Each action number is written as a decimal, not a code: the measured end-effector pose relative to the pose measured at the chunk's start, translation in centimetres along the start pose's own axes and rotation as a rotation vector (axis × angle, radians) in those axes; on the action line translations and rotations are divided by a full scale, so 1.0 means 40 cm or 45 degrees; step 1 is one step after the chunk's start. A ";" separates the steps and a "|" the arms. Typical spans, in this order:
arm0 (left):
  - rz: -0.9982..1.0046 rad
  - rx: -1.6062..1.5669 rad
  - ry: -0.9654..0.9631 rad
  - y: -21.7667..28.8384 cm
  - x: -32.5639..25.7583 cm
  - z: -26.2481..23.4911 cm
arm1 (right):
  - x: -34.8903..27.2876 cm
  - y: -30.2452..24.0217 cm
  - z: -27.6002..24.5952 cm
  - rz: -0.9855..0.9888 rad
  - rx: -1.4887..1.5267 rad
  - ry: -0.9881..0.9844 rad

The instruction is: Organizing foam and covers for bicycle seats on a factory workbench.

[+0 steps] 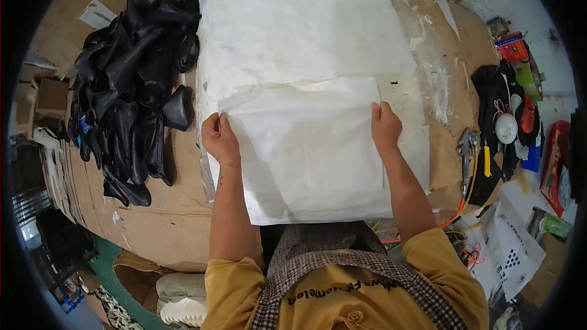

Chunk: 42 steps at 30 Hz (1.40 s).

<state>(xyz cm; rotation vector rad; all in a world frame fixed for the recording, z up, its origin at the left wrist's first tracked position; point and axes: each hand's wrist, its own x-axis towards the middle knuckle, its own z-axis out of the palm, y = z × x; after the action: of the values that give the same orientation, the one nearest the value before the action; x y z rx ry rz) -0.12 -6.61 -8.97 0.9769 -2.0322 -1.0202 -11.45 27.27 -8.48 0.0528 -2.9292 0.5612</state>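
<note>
A white sheet (306,146) lies on top of a larger white sheet (306,30), which covers the middle of the table. My left hand (221,137) is closed in a pinch on the smaller sheet's far left corner. At its far right corner, my right hand (385,127) pinches the sheet between thumb and fingers. Between both hands the far edge is stretched nearly straight, with slight creases. The near edge of the white material reaches the table's front, close to my checked apron (330,244).
A heap of black, shiny, curved pieces (137,85) sits at the left on brown cardboard (177,226). To the right lie a metal spray gun (466,153) with an orange hose, a yellow-handled tool (487,162) and black cloth. A white printed bag (510,250) is at the lower right.
</note>
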 end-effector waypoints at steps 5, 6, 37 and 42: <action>-0.064 -0.271 -0.014 0.033 0.037 -0.032 | -0.015 -0.036 -0.022 0.037 0.186 0.107; -0.054 -0.289 -0.039 0.027 0.044 -0.034 | -0.012 -0.041 -0.027 0.019 0.143 0.091; 0.099 0.893 -0.384 -0.048 -0.325 -0.160 | -0.234 -0.094 -0.039 -1.284 -0.123 -0.463; -0.156 0.494 -0.170 -0.019 -0.553 -0.410 | -0.272 -0.030 -0.063 -1.458 -0.128 -0.558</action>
<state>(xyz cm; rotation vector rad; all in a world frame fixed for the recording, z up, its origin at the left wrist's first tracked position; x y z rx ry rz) 24.45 5.61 -6.49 1.2730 -2.3615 -0.7824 -0.27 27.13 -7.50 1.8479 -2.6191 0.1955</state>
